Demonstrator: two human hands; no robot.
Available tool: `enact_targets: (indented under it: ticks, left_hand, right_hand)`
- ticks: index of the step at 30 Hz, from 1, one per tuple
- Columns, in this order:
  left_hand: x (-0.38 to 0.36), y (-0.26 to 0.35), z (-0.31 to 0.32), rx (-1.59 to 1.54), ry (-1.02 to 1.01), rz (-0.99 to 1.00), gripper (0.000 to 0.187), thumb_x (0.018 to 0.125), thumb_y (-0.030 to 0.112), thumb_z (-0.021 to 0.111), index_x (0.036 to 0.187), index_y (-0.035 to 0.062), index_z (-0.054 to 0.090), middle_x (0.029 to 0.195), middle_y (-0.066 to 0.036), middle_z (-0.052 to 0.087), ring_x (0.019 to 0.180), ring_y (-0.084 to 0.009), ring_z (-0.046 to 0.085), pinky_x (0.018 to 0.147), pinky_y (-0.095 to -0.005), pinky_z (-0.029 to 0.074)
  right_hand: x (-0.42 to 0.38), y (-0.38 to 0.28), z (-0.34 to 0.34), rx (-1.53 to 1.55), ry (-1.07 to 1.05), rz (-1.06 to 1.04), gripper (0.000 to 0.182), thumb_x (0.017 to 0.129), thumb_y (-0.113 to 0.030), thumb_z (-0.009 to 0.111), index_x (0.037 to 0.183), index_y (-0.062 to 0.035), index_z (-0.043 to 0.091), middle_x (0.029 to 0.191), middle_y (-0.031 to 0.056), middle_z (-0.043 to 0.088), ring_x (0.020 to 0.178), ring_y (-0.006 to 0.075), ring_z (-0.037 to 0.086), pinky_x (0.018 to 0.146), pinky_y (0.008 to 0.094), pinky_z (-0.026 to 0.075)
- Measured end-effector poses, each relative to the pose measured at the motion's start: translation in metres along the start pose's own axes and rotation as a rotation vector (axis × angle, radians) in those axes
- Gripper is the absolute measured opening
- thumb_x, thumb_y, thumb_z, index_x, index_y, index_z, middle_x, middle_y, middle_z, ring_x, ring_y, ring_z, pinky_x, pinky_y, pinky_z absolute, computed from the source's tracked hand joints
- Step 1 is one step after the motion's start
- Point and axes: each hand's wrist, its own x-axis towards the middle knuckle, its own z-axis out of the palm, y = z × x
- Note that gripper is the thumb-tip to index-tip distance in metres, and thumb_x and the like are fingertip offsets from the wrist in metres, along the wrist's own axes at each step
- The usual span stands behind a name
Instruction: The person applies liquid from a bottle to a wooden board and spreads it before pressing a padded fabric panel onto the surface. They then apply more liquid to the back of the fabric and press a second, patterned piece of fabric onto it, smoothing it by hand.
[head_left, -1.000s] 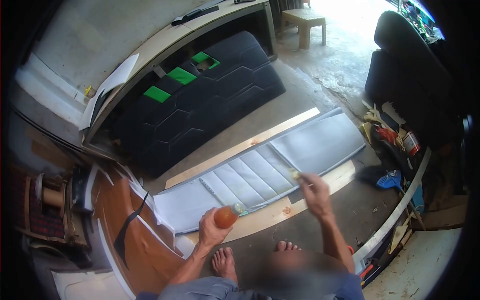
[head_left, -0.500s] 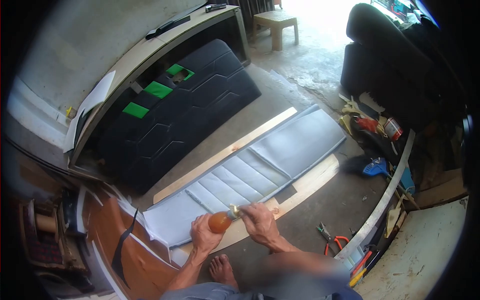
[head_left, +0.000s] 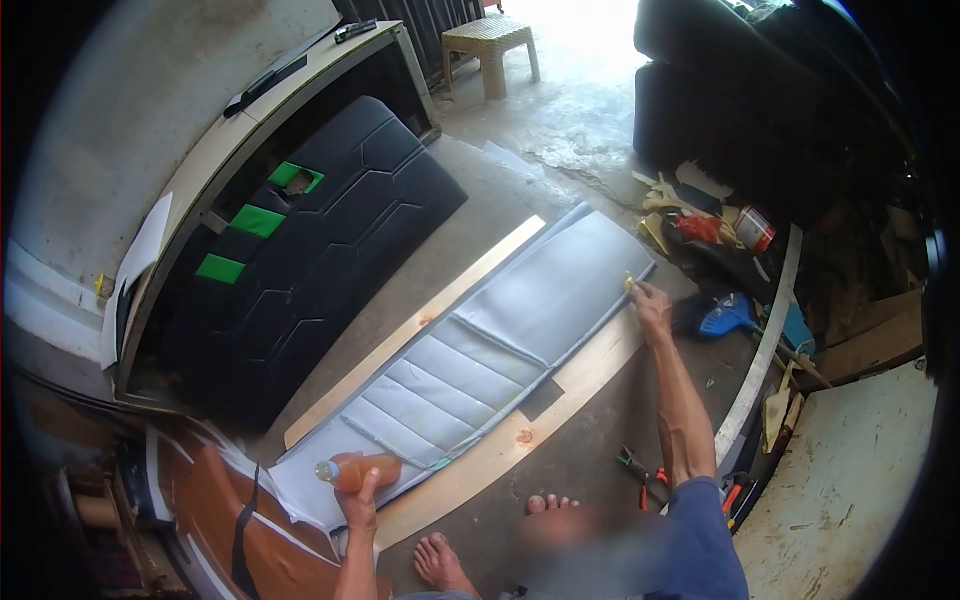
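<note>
My left hand (head_left: 358, 500) is wrapped round a clear plastic bottle (head_left: 368, 470) of amber liquid, tilted with its neck to the left over the near end of a grey padded cover (head_left: 540, 285). Sewn ribs cross the middle of this cover, and its underside faces up. At the far right edge of the cover, my right hand (head_left: 655, 312) pinches a small yellow piece (head_left: 629, 282) that looks like a foam scrap. The cover lies on a pale wooden board (head_left: 590, 375), which shows along both long sides.
A black quilted panel (head_left: 330, 230) leans against a framed cabinet (head_left: 412, 80) on the left. Brown sheet material (head_left: 215, 500) lies at lower left. To the right are a blue-handled tool (head_left: 725, 316), pliers (head_left: 635, 465), a can (head_left: 754, 229) and a long curved strip (head_left: 765, 360). A stool (head_left: 490, 45) stands behind.
My right hand has moved from the bottle's mouth to the cover's far right edge with the yellow piece. My left hand has drawn the bottle left. The view has shifted right.
</note>
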Motion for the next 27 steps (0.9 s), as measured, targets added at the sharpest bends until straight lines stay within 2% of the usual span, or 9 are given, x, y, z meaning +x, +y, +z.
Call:
enact_targets:
  ticks: [3, 7, 11, 14, 16, 19, 22, 26, 27]
  left_hand:
    - [-0.006, 0.003, 0.001, 0.032, -0.052, -0.038, 0.065, 0.081, 0.024, 0.08, 0.134, 0.0013, 0.049, 0.129, -0.012, 0.056, 0.118, -0.0245, 0.056, 0.107, -0.0397, 0.042]
    - [-0.001, -0.004, 0.006, 0.084, -0.069, 0.024, 0.065, 0.081, 0.024, 0.08, 0.134, 0.0011, 0.049, 0.129, -0.013, 0.056, 0.117, -0.0244, 0.056, 0.106, -0.0393, 0.042]
    - [-0.003, 0.0, 0.012, 0.05, -0.023, 0.021, 0.062, 0.08, 0.022, 0.08, 0.129, 0.0004, 0.049, 0.122, -0.011, 0.054, 0.112, -0.023, 0.054, 0.103, -0.0386, 0.042]
    - [-0.002, -0.005, 0.012, 0.052, -0.023, 0.064, 0.061, 0.08, 0.024, 0.08, 0.127, 0.0002, 0.05, 0.12, -0.011, 0.055, 0.111, -0.0221, 0.055, 0.101, -0.0381, 0.042]
    - [-0.002, 0.007, 0.018, 0.035, -0.032, 0.054, 0.06, 0.08, 0.024, 0.079, 0.126, 0.0001, 0.051, 0.119, -0.01, 0.056, 0.109, -0.0217, 0.055, 0.101, -0.038, 0.043]
    - [0.0, 0.012, 0.021, 0.023, -0.038, 0.029, 0.06, 0.079, 0.024, 0.08, 0.126, 0.0, 0.051, 0.116, -0.01, 0.057, 0.107, -0.0207, 0.056, 0.099, -0.0377, 0.043]
    - [-0.001, -0.001, 0.013, 0.019, 0.0, 0.053, 0.062, 0.078, 0.024, 0.081, 0.127, -0.0004, 0.051, 0.118, -0.01, 0.057, 0.108, -0.0229, 0.057, 0.1, -0.0388, 0.044]
    - [-0.005, -0.001, 0.014, 0.006, -0.014, 0.031, 0.06, 0.078, 0.023, 0.081, 0.126, -0.0003, 0.052, 0.118, -0.01, 0.058, 0.109, -0.0234, 0.057, 0.101, -0.0391, 0.044]
    - [-0.005, 0.004, 0.015, 0.002, -0.017, 0.033, 0.06, 0.078, 0.023, 0.081, 0.126, -0.0003, 0.052, 0.118, -0.01, 0.058, 0.109, -0.0234, 0.057, 0.101, -0.0391, 0.044]
  right_hand:
    - [-0.044, -0.006, 0.026, -0.401, -0.057, -0.062, 0.032, 0.094, -0.032, 0.059, 0.112, -0.0107, 0.075, 0.107, 0.0176, 0.072, 0.1, 0.0353, 0.068, 0.087, 0.043, 0.053]
    - [-0.129, -0.017, 0.054, -0.281, -0.351, -0.263, 0.027, 0.092, -0.027, 0.064, 0.109, -0.0093, 0.076, 0.098, 0.0167, 0.07, 0.095, 0.0361, 0.068, 0.086, 0.0429, 0.052]
    - [-0.051, -0.032, 0.027, -0.29, 0.078, -0.187, 0.028, 0.095, -0.026, 0.059, 0.11, -0.0078, 0.075, 0.094, 0.0189, 0.067, 0.087, 0.0357, 0.066, 0.079, 0.0437, 0.051]
    - [-0.034, -0.015, 0.037, -0.374, 0.134, -0.179, 0.026, 0.096, -0.023, 0.056, 0.106, -0.0068, 0.075, 0.093, 0.019, 0.066, 0.087, 0.0353, 0.066, 0.076, 0.0454, 0.051]
    - [-0.082, 0.005, 0.072, -0.46, -0.105, -0.44, 0.019, 0.091, -0.021, 0.062, 0.1, -0.0084, 0.073, 0.094, 0.0169, 0.066, 0.089, 0.0373, 0.066, 0.076, 0.0476, 0.053]
    - [-0.15, -0.036, 0.079, -0.371, -0.48, -0.524, 0.021, 0.088, -0.016, 0.064, 0.105, -0.0106, 0.074, 0.093, 0.0166, 0.065, 0.083, 0.0387, 0.066, 0.075, 0.0474, 0.054]
    - [-0.061, -0.016, 0.068, -0.328, 0.02, -0.44, 0.025, 0.094, -0.019, 0.06, 0.108, -0.004, 0.072, 0.092, 0.0199, 0.065, 0.083, 0.0377, 0.065, 0.073, 0.0484, 0.052]
    - [-0.009, -0.025, 0.057, -0.487, 0.23, -0.124, 0.024, 0.096, -0.022, 0.055, 0.102, -0.0052, 0.072, 0.092, 0.0197, 0.064, 0.085, 0.0372, 0.065, 0.073, 0.0484, 0.052]
    - [-0.022, -0.01, 0.077, -0.542, 0.136, -0.303, 0.021, 0.094, -0.021, 0.058, 0.101, -0.0081, 0.072, 0.092, 0.0184, 0.065, 0.083, 0.0373, 0.065, 0.072, 0.0486, 0.053]
